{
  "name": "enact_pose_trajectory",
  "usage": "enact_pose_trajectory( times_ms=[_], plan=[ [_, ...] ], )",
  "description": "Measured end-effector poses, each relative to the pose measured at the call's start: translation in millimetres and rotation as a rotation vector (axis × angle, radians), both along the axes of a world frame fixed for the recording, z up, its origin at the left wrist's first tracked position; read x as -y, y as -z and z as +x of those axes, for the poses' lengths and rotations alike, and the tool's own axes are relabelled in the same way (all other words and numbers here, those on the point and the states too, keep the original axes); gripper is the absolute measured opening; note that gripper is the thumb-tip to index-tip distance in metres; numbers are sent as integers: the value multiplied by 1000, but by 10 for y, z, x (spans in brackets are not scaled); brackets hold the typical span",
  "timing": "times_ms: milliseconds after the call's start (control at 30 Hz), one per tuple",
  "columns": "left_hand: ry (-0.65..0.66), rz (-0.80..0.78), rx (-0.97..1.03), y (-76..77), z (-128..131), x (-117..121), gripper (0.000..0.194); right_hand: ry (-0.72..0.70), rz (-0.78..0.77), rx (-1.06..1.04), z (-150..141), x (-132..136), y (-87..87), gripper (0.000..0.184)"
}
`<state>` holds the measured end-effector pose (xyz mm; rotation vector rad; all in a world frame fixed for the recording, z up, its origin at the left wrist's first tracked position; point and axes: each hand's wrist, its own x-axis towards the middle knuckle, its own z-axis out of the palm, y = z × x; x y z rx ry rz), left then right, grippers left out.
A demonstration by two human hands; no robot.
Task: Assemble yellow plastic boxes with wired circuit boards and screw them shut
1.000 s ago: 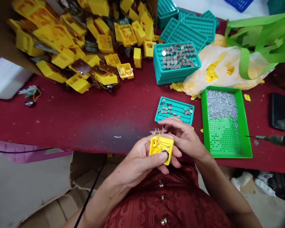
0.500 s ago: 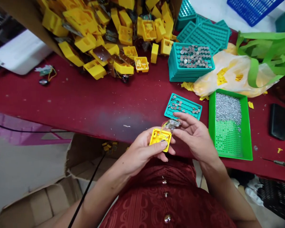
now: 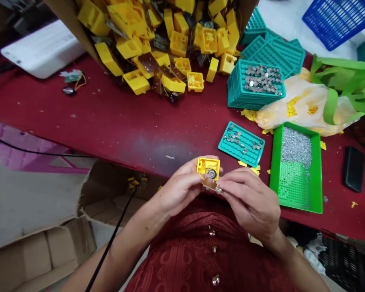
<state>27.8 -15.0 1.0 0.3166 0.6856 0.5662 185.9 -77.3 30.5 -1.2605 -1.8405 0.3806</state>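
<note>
Plastic housings (image 3: 179, 42) behind; parts tray (image 3: 273, 166) (right)

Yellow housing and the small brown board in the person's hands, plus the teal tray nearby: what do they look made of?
The yellow housing looks like opaque moulded plastic, slightly glossy, with crisp thin walls. The small brown board looks like a thin phenolic circuit board, though it is mostly hidden, so this is uncertain. The teal tray also looks like moulded plastic, semi-matte, its dimples evenly formed.

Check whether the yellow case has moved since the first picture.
Yes: the yellow case has moved forward, and now lies further out over the front edge of the red table.
</note>
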Motion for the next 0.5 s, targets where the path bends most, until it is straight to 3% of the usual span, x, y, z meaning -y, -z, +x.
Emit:
enact_pose_trajectory(
  times_ms=[133,300,500],
  plan=[
    [48,-28,99,-11,-63,-15,45,-26,-3,136,42,28,-22,19],
    [71,35,-73,-105,-10,4,30,-52,-66,228,89,41,-146,19],
    [125,152,-82,-115,19,24,35,120,-234,221,135,3,-218,16]
  ],
)
